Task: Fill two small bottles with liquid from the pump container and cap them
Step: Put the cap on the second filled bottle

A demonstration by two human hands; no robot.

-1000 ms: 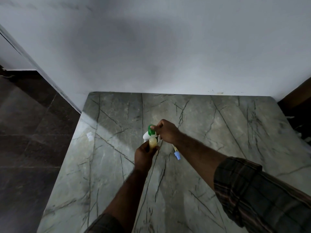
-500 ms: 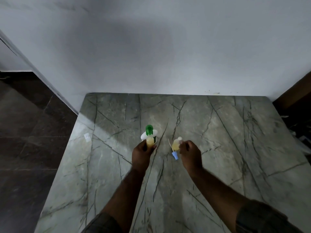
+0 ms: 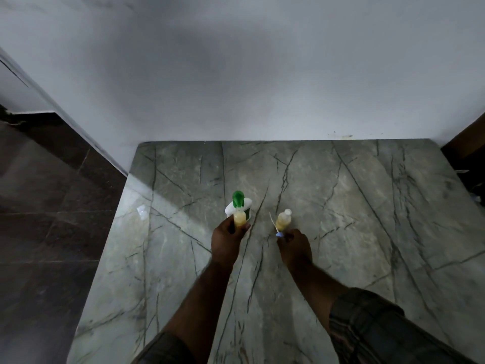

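My left hand grips a small bottle of yellowish liquid and holds it upright against the white pump container, just below its green pump head. A second small bottle, also yellowish and with a white top, stands on the marble table a little to the right. Right in front of it, my right hand pinches a blue cap with a thin white tube sticking up from it. The first bottle's mouth is hidden against the pump container.
A small pale object lies near the table's left edge. The white wall rises straight behind the table. Dark floor tiles drop away to the left, and dark furniture stands at the right.
My right hand has left the green pump head and come down to the right, taking the blue cap beside the second bottle. My left hand stays on its bottle.
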